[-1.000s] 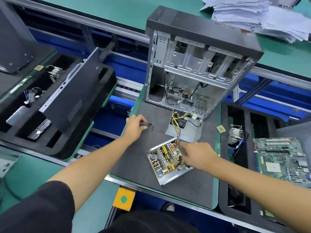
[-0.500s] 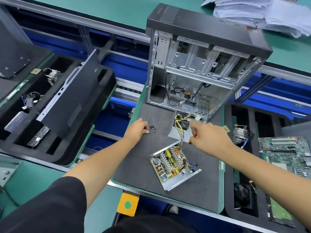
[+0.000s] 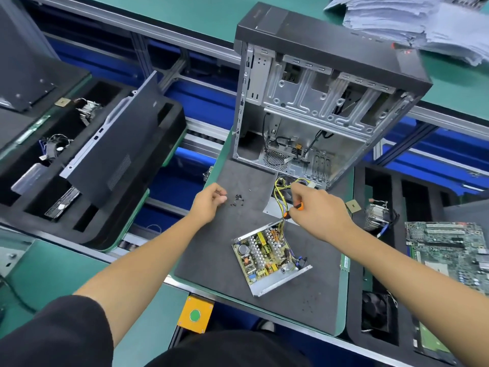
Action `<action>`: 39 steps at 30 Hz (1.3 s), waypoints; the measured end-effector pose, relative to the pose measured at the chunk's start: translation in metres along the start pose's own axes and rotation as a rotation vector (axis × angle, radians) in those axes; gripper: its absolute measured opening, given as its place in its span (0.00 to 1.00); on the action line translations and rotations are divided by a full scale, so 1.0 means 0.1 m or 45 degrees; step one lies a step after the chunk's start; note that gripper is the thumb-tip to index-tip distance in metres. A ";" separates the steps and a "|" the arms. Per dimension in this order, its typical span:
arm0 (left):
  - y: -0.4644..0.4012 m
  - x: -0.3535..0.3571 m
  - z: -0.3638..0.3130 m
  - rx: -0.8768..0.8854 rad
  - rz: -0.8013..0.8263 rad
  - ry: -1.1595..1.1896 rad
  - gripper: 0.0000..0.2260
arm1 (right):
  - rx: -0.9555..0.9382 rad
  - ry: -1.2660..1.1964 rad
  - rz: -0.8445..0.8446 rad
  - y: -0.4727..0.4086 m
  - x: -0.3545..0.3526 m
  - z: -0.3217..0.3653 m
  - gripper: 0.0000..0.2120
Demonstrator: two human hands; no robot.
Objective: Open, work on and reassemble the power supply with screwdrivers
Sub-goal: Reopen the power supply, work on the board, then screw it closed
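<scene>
The opened power supply (image 3: 267, 254) lies on the dark mat (image 3: 211, 255), its circuit board bare in a metal tray. Yellow and black wires (image 3: 280, 197) run from it up to its metal cover (image 3: 272, 205), which lies just in front of the open computer case (image 3: 317, 102). My right hand (image 3: 317, 210) grips an orange-and-black screwdriver (image 3: 293, 210) over the wires and cover, its fingers reaching toward the white connector (image 3: 312, 185). My left hand (image 3: 210, 202), fingers curled, rests on the mat beside several small black screws (image 3: 238, 200); whether it pinches one is unclear.
A black foam tray (image 3: 100, 181) with a leaning side panel stands at left. At right another foam tray (image 3: 375, 287) holds a heatsink (image 3: 377, 213) and a fan; a green motherboard (image 3: 449, 250) lies beyond. Papers (image 3: 412, 25) are stacked at the back right. An orange button box (image 3: 195, 315) sits at the front edge.
My right hand left the power supply board and moved up to the wires and cover, with the screwdriver now showing. My left hand drew back slightly from the screws.
</scene>
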State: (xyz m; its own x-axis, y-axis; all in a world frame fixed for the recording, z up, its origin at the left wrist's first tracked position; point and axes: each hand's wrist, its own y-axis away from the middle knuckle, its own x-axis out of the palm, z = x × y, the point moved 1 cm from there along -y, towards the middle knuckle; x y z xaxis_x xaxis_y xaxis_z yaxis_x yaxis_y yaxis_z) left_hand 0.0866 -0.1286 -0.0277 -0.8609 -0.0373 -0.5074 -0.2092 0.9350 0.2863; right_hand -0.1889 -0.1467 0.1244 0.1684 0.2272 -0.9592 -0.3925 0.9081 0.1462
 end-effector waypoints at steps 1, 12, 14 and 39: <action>0.06 0.00 0.05 -0.014 -0.002 0.092 0.04 | -0.010 -0.012 0.006 0.00 0.01 0.02 0.08; 0.96 0.26 0.48 -0.132 0.022 0.607 0.06 | -0.153 -0.162 0.056 0.08 0.10 0.39 0.09; 1.08 0.31 0.53 -0.129 0.106 0.647 0.05 | -0.166 -0.168 0.082 0.12 0.14 0.45 0.10; 1.34 0.43 0.43 0.082 0.422 0.714 0.03 | -0.189 -0.091 0.180 0.34 0.34 0.56 0.06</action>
State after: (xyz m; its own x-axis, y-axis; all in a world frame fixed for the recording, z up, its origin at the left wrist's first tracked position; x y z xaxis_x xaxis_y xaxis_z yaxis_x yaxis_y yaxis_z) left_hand 0.0415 0.0107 -0.0461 -0.9900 0.0945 0.1051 0.1219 0.9472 0.2964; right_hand -0.1455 -0.0885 0.1102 0.1639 0.3774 -0.9114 -0.5446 0.8050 0.2354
